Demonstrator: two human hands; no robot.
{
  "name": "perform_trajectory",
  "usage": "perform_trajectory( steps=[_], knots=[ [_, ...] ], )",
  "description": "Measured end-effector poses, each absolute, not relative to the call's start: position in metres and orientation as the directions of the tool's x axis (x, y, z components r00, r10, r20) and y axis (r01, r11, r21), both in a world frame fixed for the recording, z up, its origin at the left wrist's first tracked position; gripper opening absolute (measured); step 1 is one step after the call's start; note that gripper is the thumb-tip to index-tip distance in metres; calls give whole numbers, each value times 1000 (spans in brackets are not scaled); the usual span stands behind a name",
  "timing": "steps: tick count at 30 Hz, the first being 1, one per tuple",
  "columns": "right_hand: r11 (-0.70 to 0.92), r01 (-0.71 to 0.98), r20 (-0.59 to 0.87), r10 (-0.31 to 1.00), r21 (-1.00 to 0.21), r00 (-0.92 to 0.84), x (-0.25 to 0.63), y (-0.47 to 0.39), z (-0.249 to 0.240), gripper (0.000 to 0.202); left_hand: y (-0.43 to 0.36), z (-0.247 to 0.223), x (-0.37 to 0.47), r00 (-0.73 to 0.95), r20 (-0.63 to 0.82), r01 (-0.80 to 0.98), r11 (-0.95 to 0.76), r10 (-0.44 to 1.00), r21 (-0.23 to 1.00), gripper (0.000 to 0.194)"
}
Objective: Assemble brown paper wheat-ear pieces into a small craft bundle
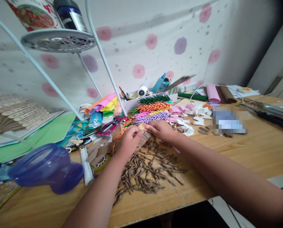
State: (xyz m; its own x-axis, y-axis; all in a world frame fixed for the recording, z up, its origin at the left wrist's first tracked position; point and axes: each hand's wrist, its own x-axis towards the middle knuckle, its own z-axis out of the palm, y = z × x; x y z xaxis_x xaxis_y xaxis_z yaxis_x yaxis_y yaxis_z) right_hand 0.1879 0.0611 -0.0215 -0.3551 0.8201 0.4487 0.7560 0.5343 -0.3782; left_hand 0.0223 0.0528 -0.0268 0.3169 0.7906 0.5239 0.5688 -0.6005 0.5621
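Note:
My left hand (130, 139) and my right hand (162, 130) meet over the middle of the table. Both have their fingers closed around a small yellow-orange piece (142, 126), whose exact kind I cannot make out. A flat brown paper piece (143, 140) shows just below the fingers. Beneath my hands and forearms spreads a pile of brown twisted paper pieces (146, 171). Right behind the hands lie twisted paper bundles in lilac (152, 117), orange (153, 107) and dark green (154, 99).
A purple translucent container (48, 167) stands at the left, beside a tape roll (101, 162). White paper scraps (198, 120) lie to the right. Rolled coloured paper (103, 104) sits under a white metal stand (58, 41). Pink paper roll (212, 93) lies at back right.

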Motion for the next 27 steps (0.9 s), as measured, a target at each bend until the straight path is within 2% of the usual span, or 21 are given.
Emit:
perform_trajectory(
  steps=[4, 7, 11, 15, 21, 27],
  knots=[
    [518, 782, 503, 806, -348, -310, 186, 59, -19, 32, 51, -27, 24, 309, 455, 572, -546, 835, 612, 20],
    [587, 721, 525, 771, -368, -361, 186, 59, -21, 23, 50, -27, 24, 313, 433, 553, -532, 846, 641, 20],
    [629, 637, 521, 761, -445, -387, 184, 61, -28, 28, 52, -29, 22, 313, 438, 563, -536, 843, 629, 22],
    [576, 603, 528, 801, -552, -282, 182, 62, -32, 30, 55, -30, 19, 267, 432, 592, -500, 862, 633, 24],
    [450, 622, 410, 886, -641, -217, 181, 62, -34, 23, 52, -28, 18, 289, 432, 598, -514, 854, 615, 25],
    [475, 683, 404, 872, -555, -278, 182, 59, -30, 21, 54, -28, 17, 301, 420, 620, -511, 856, 596, 28]
  ],
)
